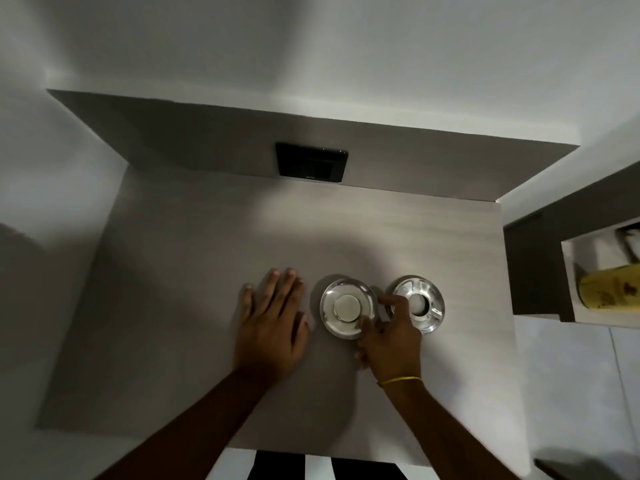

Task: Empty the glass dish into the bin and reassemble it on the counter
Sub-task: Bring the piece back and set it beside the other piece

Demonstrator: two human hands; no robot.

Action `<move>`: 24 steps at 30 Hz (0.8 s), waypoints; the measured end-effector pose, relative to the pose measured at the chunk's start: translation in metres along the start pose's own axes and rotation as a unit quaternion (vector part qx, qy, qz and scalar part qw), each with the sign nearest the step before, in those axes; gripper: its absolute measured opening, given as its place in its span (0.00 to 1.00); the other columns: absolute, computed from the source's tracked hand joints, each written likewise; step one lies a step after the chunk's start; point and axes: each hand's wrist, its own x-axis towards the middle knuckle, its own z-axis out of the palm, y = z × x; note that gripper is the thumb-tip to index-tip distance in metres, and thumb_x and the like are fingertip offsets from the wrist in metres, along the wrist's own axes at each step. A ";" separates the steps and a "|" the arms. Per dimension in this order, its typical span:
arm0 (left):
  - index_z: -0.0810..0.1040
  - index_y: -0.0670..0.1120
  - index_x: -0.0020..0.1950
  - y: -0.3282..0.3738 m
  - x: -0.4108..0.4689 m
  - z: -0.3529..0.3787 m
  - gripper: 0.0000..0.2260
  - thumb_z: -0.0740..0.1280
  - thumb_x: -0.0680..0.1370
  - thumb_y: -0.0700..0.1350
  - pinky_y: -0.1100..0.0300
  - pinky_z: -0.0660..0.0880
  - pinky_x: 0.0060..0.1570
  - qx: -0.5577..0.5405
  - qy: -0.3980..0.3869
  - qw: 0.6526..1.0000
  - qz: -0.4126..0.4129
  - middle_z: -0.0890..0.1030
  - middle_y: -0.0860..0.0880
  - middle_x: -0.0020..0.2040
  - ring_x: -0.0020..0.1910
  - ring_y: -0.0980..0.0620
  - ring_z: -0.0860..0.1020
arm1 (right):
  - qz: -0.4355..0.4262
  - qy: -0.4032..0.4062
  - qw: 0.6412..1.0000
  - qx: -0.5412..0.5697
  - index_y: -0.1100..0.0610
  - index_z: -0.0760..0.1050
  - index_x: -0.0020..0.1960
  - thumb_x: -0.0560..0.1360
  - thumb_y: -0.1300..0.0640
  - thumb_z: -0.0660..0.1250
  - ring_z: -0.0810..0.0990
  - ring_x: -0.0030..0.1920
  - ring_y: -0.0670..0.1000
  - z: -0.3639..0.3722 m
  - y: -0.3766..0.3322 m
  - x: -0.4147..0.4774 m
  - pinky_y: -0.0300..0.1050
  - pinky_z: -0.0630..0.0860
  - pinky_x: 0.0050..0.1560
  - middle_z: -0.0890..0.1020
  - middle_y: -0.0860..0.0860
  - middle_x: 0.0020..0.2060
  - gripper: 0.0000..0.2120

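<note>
Two round glass pieces lie side by side on the pale counter [194, 258]. The left glass dish [347, 308] has a flat pale disc at its centre. The right glass piece [420, 303] has a hole in its middle and a notched rim. My right hand [388, 336], with a yellow band at the wrist, is between them, thumb and fingers pinching the right rim of the left dish. My left hand [272, 323] lies flat on the counter just left of the dish, fingers spread, holding nothing.
A black switch plate [311, 162] is set in the back wall of the counter niche. At the right, a dark shelf unit [533, 265] holds a yellow bottle [611, 291]. The counter's front edge runs just below my forearms.
</note>
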 end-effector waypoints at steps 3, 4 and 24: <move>0.68 0.48 0.84 0.000 0.000 -0.001 0.28 0.62 0.84 0.53 0.32 0.59 0.82 0.004 -0.001 1.000 0.000 0.66 0.47 0.87 0.87 0.43 0.62 | -0.087 0.040 0.988 -0.121 0.53 0.75 0.61 0.77 0.58 0.74 0.84 0.33 0.57 -0.013 -0.004 0.007 0.50 0.80 0.40 0.86 0.55 0.37 0.14; 0.69 0.48 0.84 0.001 0.000 -0.002 0.27 0.61 0.84 0.53 0.31 0.60 0.82 0.006 -0.001 1.000 0.000 0.67 0.47 0.86 0.87 0.43 0.62 | -0.130 0.062 0.977 -0.158 0.53 0.77 0.58 0.77 0.58 0.75 0.81 0.31 0.53 -0.022 -0.007 0.010 0.44 0.75 0.40 0.83 0.50 0.32 0.12; 0.71 0.45 0.82 0.001 0.002 0.000 0.27 0.63 0.83 0.51 0.30 0.61 0.81 0.008 0.010 1.000 0.000 0.69 0.45 0.85 0.86 0.41 0.64 | -0.137 -0.083 0.824 -0.544 0.47 0.61 0.80 0.64 0.32 0.73 0.76 0.62 0.69 -0.061 -0.042 0.037 0.60 0.80 0.61 0.72 0.59 0.68 0.49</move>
